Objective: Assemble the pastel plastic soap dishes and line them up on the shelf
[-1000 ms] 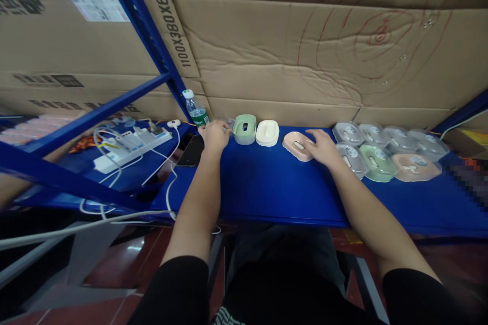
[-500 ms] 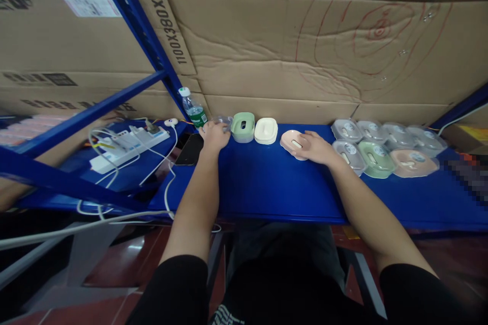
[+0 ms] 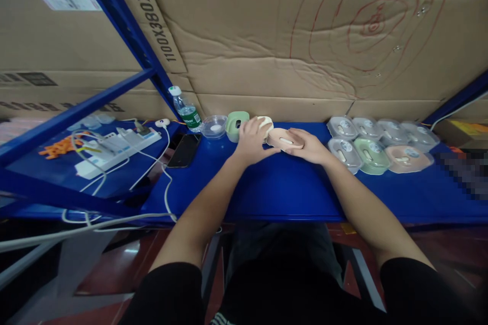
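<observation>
My right hand (image 3: 311, 147) grips the right side of a pink plastic container (image 3: 281, 136), which is tilted and shows a pale slot-shaped piece on its face. My left hand (image 3: 251, 141) is at the container's left, fingers apart and thumb stretched toward its lower edge; I cannot tell whether it touches. Behind the left fingers is a cream square container (image 3: 267, 123), partly hidden. A green container (image 3: 232, 126) with a dark oval opening stands left of it. Further left lies a clear round plastic lid (image 3: 212, 131).
Several packed containers in grey, green and pink (image 3: 373, 156) stand in two rows at the right. At the left are a water bottle (image 3: 189, 114), a phone (image 3: 184, 151) and a power strip (image 3: 114, 150) with white cables. A cardboard wall (image 3: 236, 40) bounds the blue table (image 3: 290, 188).
My left hand has moved right, away from the clear lid, to beside the pink container. My right hand has shifted slightly left with the pink container, now tilted more toward me.
</observation>
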Motion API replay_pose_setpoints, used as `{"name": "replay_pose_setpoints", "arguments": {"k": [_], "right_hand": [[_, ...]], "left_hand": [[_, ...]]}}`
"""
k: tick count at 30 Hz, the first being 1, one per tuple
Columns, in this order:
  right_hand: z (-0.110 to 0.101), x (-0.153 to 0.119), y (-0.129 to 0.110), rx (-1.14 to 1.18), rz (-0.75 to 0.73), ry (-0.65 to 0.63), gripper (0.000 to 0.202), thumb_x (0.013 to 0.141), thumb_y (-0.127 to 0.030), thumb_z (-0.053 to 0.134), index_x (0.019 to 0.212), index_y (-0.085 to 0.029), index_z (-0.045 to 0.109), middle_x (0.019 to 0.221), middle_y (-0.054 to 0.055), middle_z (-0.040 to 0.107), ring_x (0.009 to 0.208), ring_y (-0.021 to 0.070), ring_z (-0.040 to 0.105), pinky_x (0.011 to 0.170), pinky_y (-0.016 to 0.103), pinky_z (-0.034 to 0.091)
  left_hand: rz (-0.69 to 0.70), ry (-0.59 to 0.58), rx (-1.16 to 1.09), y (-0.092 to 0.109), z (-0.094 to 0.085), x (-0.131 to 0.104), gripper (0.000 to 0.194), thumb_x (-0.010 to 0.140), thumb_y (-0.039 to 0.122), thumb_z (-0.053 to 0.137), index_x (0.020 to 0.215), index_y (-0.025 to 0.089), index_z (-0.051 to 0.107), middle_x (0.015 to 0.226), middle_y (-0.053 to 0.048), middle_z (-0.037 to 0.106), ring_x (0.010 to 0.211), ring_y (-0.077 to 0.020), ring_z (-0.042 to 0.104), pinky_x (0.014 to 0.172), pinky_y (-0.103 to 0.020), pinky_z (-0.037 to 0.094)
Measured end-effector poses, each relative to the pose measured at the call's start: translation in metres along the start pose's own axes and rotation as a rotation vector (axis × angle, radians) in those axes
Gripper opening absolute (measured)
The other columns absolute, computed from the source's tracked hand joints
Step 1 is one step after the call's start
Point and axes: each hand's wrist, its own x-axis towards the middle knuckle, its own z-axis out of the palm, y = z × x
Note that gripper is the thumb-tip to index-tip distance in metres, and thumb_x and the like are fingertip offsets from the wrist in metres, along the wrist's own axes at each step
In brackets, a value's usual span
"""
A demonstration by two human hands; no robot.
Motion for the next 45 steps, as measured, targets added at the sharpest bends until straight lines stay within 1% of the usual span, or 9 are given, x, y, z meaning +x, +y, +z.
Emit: {"name": "replay_pose_setpoints", "arguments": {"k": [6, 11, 19, 25, 34, 37, 39, 42, 45], "right_hand": [[0.006, -0.002, 0.002, 0.173, -0.131, 0.029, 0.083, 0.080, -0.059, 0.083, 0.152, -0.023, 0.060, 0.159, 0.015, 0.057, 0.148, 0.0398, 0.052, 0.125, 0.062, 0.037], [0.008, -0.001, 0.003, 0.195, -0.185, 0.040, 0.085, 0.079, -0.060, 0.085, 0.152, -0.026, 0.060, 0.159, 0.014, 0.057, 0.146, 0.0392, 0.054, 0.124, 0.064, 0.039], [0.001, -0.002, 0.004, 0.161, -0.135, 0.055, 0.085, 0.075, -0.054, 0.088, 0.150, -0.022, 0.063, 0.154, 0.015, 0.062, 0.144, 0.0402, 0.056, 0.123, 0.063, 0.041], [-0.002, -0.003, 0.001, 0.168, -0.156, 0.060, 0.085, 0.075, -0.058, 0.088, 0.149, -0.023, 0.064, 0.153, 0.015, 0.063, 0.142, 0.0395, 0.058, 0.122, 0.062, 0.041], [-0.006, -0.003, -0.004, 0.199, -0.145, 0.133, 0.080, 0.076, -0.055, 0.087, 0.147, -0.026, 0.063, 0.147, 0.013, 0.067, 0.135, 0.0367, 0.063, 0.117, 0.059, 0.046], [-0.008, -0.002, -0.004, 0.290, -0.086, 0.241, 0.075, 0.076, -0.066, 0.083, 0.138, -0.025, 0.068, 0.132, 0.012, 0.075, 0.122, 0.0338, 0.071, 0.108, 0.054, 0.053], [-0.008, 0.000, -0.001, 0.333, -0.046, 0.337, 0.065, 0.079, -0.076, 0.074, 0.117, -0.023, 0.075, 0.109, 0.009, 0.079, 0.102, 0.0306, 0.075, 0.095, 0.048, 0.058], [-0.010, 0.003, 0.005, 0.352, 0.046, 0.526, 0.069, 0.087, -0.090, 0.049, 0.080, -0.023, 0.069, 0.073, 0.004, 0.069, 0.076, 0.0254, 0.068, 0.073, 0.041, 0.056], [-0.012, 0.006, 0.012, 0.393, 0.172, 0.674, 0.078, 0.089, -0.095, 0.032, 0.070, -0.025, 0.059, 0.060, 0.001, 0.055, 0.064, 0.0225, 0.061, 0.059, 0.037, 0.050]], "left_hand": [[0.052, -0.106, -0.104, 0.004, 0.013, -0.006, 0.103, 0.080, 0.076, 0.074, 0.160, 0.019, 0.045, 0.165, -0.020, 0.045, 0.156, -0.0430, 0.033, 0.129, -0.061, 0.015], [0.071, -0.115, -0.160, 0.003, 0.013, -0.007, 0.087, 0.093, 0.072, 0.062, 0.160, 0.020, 0.044, 0.165, -0.019, 0.047, 0.157, -0.0402, 0.033, 0.129, -0.061, 0.016], [0.123, -0.129, -0.161, 0.010, 0.023, -0.008, 0.098, 0.079, 0.074, 0.077, 0.157, 0.022, 0.048, 0.161, -0.018, 0.051, 0.154, -0.0428, 0.037, 0.128, -0.063, 0.018], [0.139, -0.043, -0.198, 0.012, 0.027, -0.011, 0.081, 0.096, 0.073, 0.055, 0.157, 0.019, 0.048, 0.160, -0.017, 0.053, 0.152, -0.0390, 0.041, 0.127, -0.060, 0.023], [0.205, -0.059, -0.176, 0.010, 0.029, -0.009, 0.097, 0.085, 0.075, 0.070, 0.158, 0.017, 0.045, 0.160, -0.019, 0.052, 0.150, -0.0416, 0.043, 0.125, -0.063, 0.027], [0.260, 0.000, -0.198, 0.007, 0.024, -0.007, 0.094, 0.090, 0.073, 0.066, 0.161, 0.018, 0.041, 0.159, -0.020, 0.053, 0.148, -0.0391, 0.046, 0.123, -0.059, 0.033], [0.304, 0.043, -0.205, 0.006, 0.020, -0.005, 0.079, 0.099, 0.065, 0.058, 0.162, 0.020, 0.042, 0.157, -0.018, 0.055, 0.146, -0.0357, 0.050, 0.120, -0.055, 0.040], [0.396, 0.076, -0.174, 0.007, 0.018, -0.004, 0.061, 0.106, 0.052, 0.052, 0.159, 0.024, 0.046, 0.155, -0.016, 0.056, 0.141, -0.0322, 0.056, 0.114, -0.051, 0.048], [0.469, 0.087, -0.121, 0.015, 0.019, -0.005, 0.055, 0.105, 0.051, 0.056, 0.156, 0.029, 0.051, 0.160, -0.016, 0.052, 0.142, -0.0320, 0.055, 0.109, -0.050, 0.053]]}}
